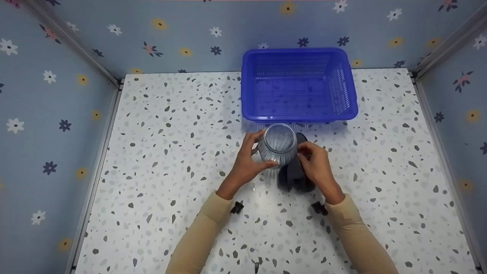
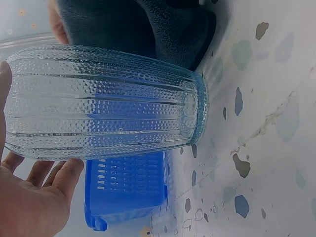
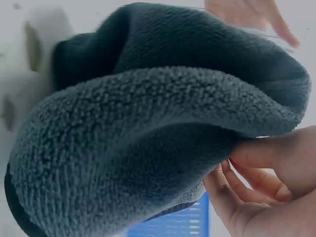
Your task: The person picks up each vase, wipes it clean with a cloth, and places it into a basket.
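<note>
1. Left hand (image 1: 243, 166) holds the clear glass jar (image 1: 280, 147): thumb on the near side, fingers round the far left side, grip spread about as wide as the jar body
2. Jar is near the middle of the table (image 1: 171, 152), mouth up and tipped towards the head camera; ribbed, dimpled glass; can't tell if its base touches the table
3. Right hand (image 1: 319, 163) pinches the dark grey-blue cloth (image 1: 296, 174) between thumb and fingertips, almost no gap at the tips, other fingers bent
4. Cloth is just right of the jar, bunched and folded over, fuzzy pile visible in the right wrist view; can't tell if it touches the glass
5. Blue plastic basket (image 1: 248, 89) stands on the table beyond both hands, slotted sides, near rim just past the jar mouth
6. Back wall (image 1: 190, 30) and side walls are blue with flower print; table is white with grey chips
7. Beige sleeves (image 1: 198, 239) cover both forearms, small black fitting (image 1: 237, 207) beside the left wrist
</note>
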`<state>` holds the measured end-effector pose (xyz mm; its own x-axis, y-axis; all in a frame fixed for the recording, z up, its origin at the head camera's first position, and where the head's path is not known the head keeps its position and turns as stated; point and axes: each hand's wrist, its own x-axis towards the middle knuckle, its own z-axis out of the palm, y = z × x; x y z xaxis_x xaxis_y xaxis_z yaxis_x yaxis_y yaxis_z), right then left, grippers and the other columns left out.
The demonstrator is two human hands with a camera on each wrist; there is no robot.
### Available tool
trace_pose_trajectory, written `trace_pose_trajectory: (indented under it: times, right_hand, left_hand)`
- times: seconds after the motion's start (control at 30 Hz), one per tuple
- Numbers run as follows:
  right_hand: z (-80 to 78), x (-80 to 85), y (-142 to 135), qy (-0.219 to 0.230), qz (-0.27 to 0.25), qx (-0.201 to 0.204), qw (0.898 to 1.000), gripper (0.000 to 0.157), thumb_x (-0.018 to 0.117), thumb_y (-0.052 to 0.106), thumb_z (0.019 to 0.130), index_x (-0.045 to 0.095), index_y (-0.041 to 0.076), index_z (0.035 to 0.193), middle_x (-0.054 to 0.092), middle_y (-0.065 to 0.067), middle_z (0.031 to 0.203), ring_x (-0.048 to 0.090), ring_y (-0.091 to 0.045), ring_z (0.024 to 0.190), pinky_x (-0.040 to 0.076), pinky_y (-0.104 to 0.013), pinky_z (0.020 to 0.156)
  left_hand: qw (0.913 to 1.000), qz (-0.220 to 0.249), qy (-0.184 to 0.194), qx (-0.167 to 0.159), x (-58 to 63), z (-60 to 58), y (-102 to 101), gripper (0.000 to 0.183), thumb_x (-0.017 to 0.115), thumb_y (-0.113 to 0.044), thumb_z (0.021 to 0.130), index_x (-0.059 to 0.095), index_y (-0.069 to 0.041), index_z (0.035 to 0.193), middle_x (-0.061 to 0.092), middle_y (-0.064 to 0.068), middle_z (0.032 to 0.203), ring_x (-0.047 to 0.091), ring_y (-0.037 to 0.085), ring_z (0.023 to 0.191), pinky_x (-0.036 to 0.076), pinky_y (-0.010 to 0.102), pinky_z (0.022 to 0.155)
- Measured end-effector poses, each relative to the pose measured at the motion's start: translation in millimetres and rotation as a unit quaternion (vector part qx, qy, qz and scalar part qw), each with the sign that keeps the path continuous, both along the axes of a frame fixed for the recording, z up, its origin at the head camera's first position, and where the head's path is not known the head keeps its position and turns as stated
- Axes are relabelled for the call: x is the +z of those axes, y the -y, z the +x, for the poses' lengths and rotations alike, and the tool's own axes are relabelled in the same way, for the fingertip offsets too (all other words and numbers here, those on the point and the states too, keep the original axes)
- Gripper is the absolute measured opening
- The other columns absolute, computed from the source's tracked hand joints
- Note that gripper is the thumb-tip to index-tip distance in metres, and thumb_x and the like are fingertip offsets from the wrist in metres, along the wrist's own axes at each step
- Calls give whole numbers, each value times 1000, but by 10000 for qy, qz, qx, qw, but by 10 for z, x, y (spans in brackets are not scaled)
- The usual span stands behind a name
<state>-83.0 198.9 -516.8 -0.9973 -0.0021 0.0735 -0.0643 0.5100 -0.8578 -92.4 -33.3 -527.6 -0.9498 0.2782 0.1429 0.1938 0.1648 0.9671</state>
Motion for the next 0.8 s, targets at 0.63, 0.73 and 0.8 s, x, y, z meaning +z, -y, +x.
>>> trace_pose_trajectory:
  times: [0.63, 0.73, 0.8]
  right_hand:
    - [-31, -228, -5, 78, 33, 121, 9999, 14, 67, -19, 86, 72, -11, 96, 74, -23, 89, 71, -36, 81, 54, -22, 71]
    - [-12, -129, -14, -45, -77, 70, 9999, 12, 67, -19, 88, 72, -11, 97, 74, -23, 91, 71, -35, 81, 52, -19, 70]
    - [-2, -43, -20, -127, -105, 23, 9999, 13, 68, -18, 89, 72, -10, 97, 74, -22, 91, 70, -33, 82, 51, -18, 70]
  left_hand:
    - [10000, 64, 10, -20, -13, 12, 0, 96, 96, -19, 78, 44, -12, 159, 45, 11, 148, 47, 30, 143, 47, 46, 116]
    - [9999, 83, 87, -24, -7, 8, 3, 96, 96, -20, 78, 44, -14, 159, 45, 10, 149, 46, 29, 143, 47, 48, 116]
    - [9999, 103, 116, -29, -2, 5, 4, 96, 96, -20, 78, 44, -14, 159, 45, 9, 148, 46, 28, 144, 47, 48, 116]
